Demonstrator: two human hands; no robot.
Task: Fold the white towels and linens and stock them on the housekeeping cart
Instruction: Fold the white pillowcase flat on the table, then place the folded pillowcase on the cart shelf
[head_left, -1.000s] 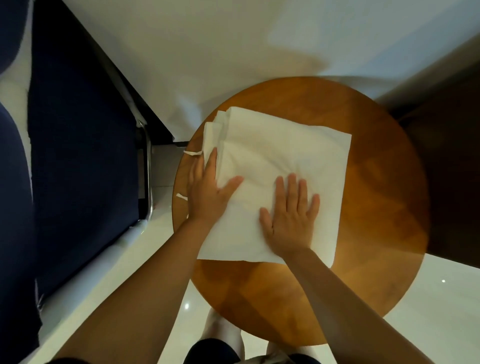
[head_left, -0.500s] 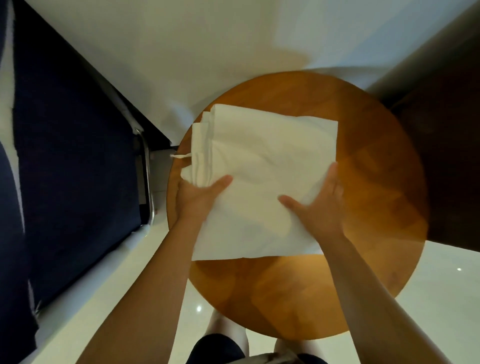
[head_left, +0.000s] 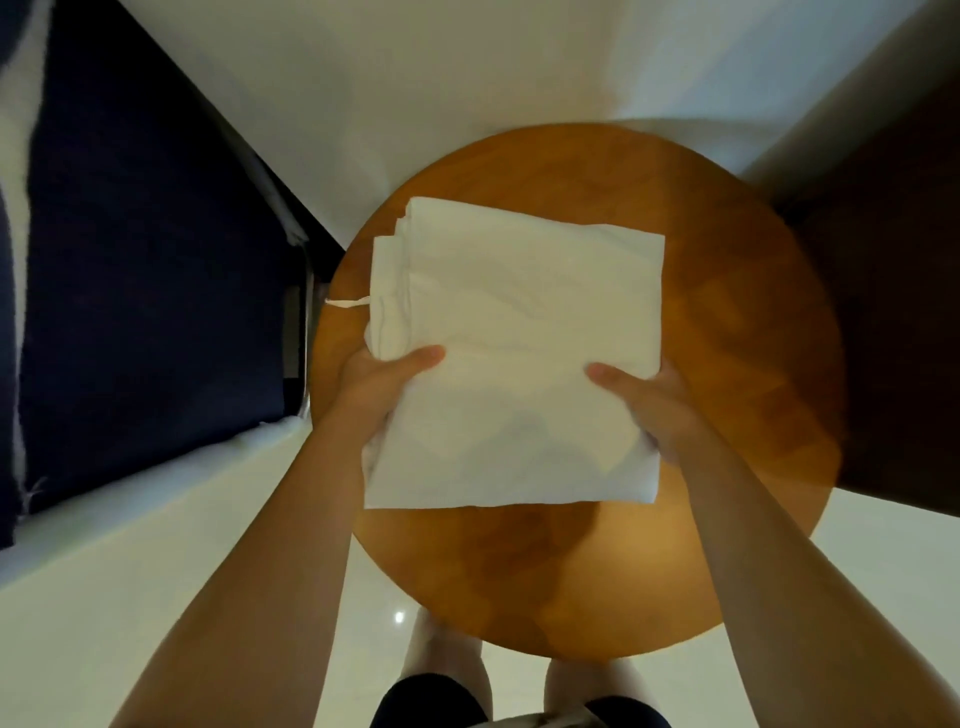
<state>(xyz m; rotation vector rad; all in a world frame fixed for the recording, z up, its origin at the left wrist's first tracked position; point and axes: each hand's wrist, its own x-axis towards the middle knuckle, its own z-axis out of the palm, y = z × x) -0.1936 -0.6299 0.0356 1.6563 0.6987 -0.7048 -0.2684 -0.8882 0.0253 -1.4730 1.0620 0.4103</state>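
**Lift of folded linen (head_left: 519, 322) from round wooden table (head_left: 737, 374)**

The folded linen, a white multi-layer square, sits over the middle of the round wooden table. Its near edge appears raised above the wood. Whether the far edge touches the top cannot be told.

Grip state: the left hand (head_left: 374, 387) holds the left side and the right hand (head_left: 662, 410) holds the right side. Each thumb lies flat on the top layer. The fingers run beneath the stack and are hidden.

Procedure, as judged from this position:
1. Spread the hidden fingers wide under the stack to support its middle.
2. Press the thumbs down evenly so the layers cannot slide.
3. Raise both sides together and level, since the stepped layers at the far left corner are likely to fan out if tilted.
4. Tuck in the narrow tie (head_left: 349, 303) projecting from the left edge before stocking.

The housekeeping cart is not in view.
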